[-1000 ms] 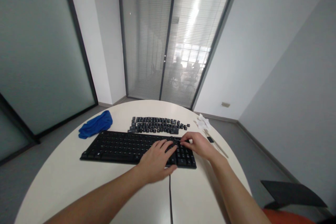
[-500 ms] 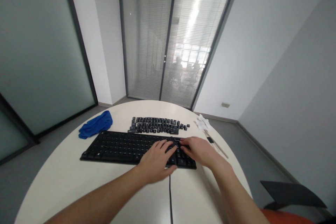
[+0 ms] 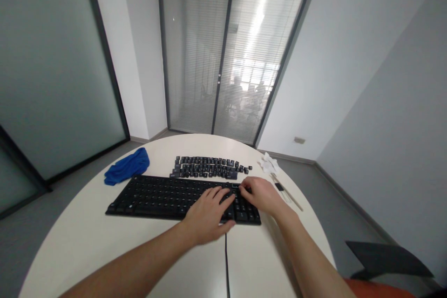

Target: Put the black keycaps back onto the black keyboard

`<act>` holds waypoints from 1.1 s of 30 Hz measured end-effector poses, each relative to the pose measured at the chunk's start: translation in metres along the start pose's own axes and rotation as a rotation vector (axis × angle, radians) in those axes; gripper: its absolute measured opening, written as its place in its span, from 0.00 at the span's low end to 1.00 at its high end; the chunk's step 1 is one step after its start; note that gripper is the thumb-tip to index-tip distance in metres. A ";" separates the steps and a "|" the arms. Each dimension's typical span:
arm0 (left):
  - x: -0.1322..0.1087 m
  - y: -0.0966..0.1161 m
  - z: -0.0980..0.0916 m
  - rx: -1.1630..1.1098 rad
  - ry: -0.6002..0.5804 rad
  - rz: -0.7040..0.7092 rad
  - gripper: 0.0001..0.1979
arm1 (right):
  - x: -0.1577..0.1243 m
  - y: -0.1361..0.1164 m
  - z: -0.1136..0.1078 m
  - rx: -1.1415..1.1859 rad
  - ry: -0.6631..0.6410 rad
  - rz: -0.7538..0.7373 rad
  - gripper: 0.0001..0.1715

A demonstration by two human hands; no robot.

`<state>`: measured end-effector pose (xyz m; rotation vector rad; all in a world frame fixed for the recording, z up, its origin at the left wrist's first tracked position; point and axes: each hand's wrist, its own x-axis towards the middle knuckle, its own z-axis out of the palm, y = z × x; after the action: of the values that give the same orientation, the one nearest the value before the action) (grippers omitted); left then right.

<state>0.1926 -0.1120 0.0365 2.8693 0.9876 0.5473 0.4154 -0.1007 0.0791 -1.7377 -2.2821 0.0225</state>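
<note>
A black keyboard (image 3: 157, 195) lies across the round white table (image 3: 87, 242). My left hand (image 3: 209, 214) rests flat on its right part, fingers stretched out and apart, holding nothing. My right hand (image 3: 261, 194) is over the keyboard's far right end, with its fingers curled down and pressed together at the top row. What they pinch, if anything, is hidden. Behind the keyboard several loose black keycaps (image 3: 206, 167) lie in rows.
A crumpled blue cloth (image 3: 127, 166) lies at the back left of the table. A white tissue (image 3: 268, 164) and a thin tool (image 3: 284, 191) lie to the right of the keyboard. The keyboard's cable (image 3: 226, 260) runs toward me. A dark chair (image 3: 384, 260) stands at the lower right.
My right hand slid a little toward me over the keyboard's right end, then back toward the top row. My left hand has stayed in place.
</note>
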 end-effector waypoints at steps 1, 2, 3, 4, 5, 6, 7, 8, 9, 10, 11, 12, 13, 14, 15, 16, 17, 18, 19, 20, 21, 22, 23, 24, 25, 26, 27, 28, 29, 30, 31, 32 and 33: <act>0.000 0.000 0.000 0.000 0.001 -0.001 0.31 | 0.002 0.003 0.003 0.022 0.027 0.012 0.14; 0.000 0.000 0.000 -0.002 0.003 -0.001 0.31 | 0.004 0.008 0.006 0.052 0.055 0.029 0.15; 0.000 -0.001 0.000 -0.004 0.007 0.000 0.31 | 0.006 0.014 0.010 0.088 0.098 0.063 0.15; 0.000 -0.001 0.000 -0.006 0.010 0.002 0.31 | 0.008 0.021 0.014 0.125 0.161 0.109 0.16; 0.000 -0.001 0.000 -0.008 0.011 0.005 0.31 | 0.009 0.030 0.018 0.156 0.225 0.142 0.16; 0.000 -0.001 0.000 -0.010 0.012 0.006 0.31 | 0.011 0.039 0.023 0.185 0.285 0.164 0.18; 0.000 -0.002 0.000 -0.012 0.012 0.007 0.31 | 0.011 0.048 0.027 0.207 0.338 0.180 0.22; 0.000 -0.002 0.000 -0.014 0.010 0.008 0.31 | 0.012 0.057 0.033 0.217 0.371 0.196 0.26; 0.000 -0.002 0.001 -0.016 0.009 0.008 0.31 | 0.012 0.066 0.038 0.215 0.377 0.208 0.30; 0.000 -0.002 0.001 -0.018 0.009 0.007 0.31 | 0.012 0.073 0.043 0.206 0.358 0.213 0.32; 0.000 -0.002 0.001 -0.020 0.009 0.006 0.31 | 0.012 0.079 0.048 0.190 0.335 0.219 0.33; 0.000 -0.002 0.001 -0.019 0.009 0.006 0.31 | 0.012 0.083 0.053 0.173 0.294 0.211 0.35; 0.000 -0.002 0.002 -0.018 0.009 0.004 0.31 | 0.013 0.086 0.057 0.151 0.264 0.194 0.36; 0.000 -0.002 0.002 -0.015 0.008 0.003 0.31 | 0.014 0.087 0.060 0.126 0.240 0.185 0.37; -0.001 -0.002 0.002 -0.013 0.006 0.002 0.31 | 0.015 0.087 0.063 0.101 0.224 0.181 0.38; -0.001 -0.002 0.002 -0.012 0.004 0.002 0.31 | 0.016 0.087 0.064 0.077 0.214 0.182 0.39; -0.001 -0.002 0.002 -0.012 0.003 0.001 0.31 | 0.017 0.086 0.065 0.056 0.207 0.186 0.40; -0.001 -0.002 0.002 -0.012 0.003 0.001 0.31 | 0.019 0.084 0.066 0.038 0.201 0.190 0.41; -0.001 -0.002 0.001 -0.011 0.003 0.000 0.31 | 0.020 0.083 0.066 0.023 0.194 0.193 0.41; -0.001 -0.002 0.001 -0.010 0.003 -0.002 0.31 | 0.021 0.083 0.065 0.011 0.186 0.193 0.41; -0.001 -0.001 0.001 -0.007 0.004 -0.004 0.31 | 0.022 0.082 0.065 0.002 0.176 0.191 0.40; -0.001 -0.001 0.000 -0.005 0.004 -0.005 0.31 | 0.023 0.082 0.065 -0.006 0.165 0.188 0.40; 0.000 -0.001 0.000 -0.003 0.005 -0.005 0.31 | 0.023 0.082 0.065 -0.014 0.156 0.184 0.40; 0.000 -0.001 0.000 -0.001 0.006 -0.004 0.30 | 0.024 0.083 0.065 -0.021 0.149 0.179 0.40; 0.000 -0.001 0.000 0.000 0.008 -0.003 0.31 | 0.024 0.083 0.064 -0.029 0.145 0.171 0.40; 0.000 -0.001 0.000 0.001 0.009 -0.001 0.31 | 0.024 0.084 0.064 -0.037 0.147 0.163 0.40; 0.000 -0.001 0.000 0.001 0.011 0.000 0.31 | 0.024 0.084 0.064 -0.044 0.155 0.156 0.40; 0.000 -0.001 0.000 -0.001 0.012 0.001 0.31 | 0.024 0.085 0.065 -0.050 0.167 0.147 0.40; 0.000 -0.002 0.001 -0.003 0.014 0.002 0.31 | 0.024 0.085 0.065 -0.054 0.178 0.140 0.40; 0.000 -0.002 0.001 -0.006 0.016 0.003 0.31 | 0.024 0.085 0.065 -0.058 0.185 0.137 0.40; 0.000 -0.002 0.002 -0.009 0.019 0.003 0.31 | 0.025 0.084 0.065 -0.061 0.187 0.140 0.41; 0.000 -0.002 0.002 -0.012 0.019 0.004 0.31 | 0.025 0.084 0.065 -0.064 0.181 0.148 0.41; 0.000 -0.002 0.003 -0.014 0.020 0.004 0.31 | 0.026 0.083 0.065 -0.067 0.170 0.158 0.41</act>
<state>0.1920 -0.1101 0.0334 2.8592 0.9771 0.5826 0.4731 -0.0432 0.0070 -1.8725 -2.0440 -0.1660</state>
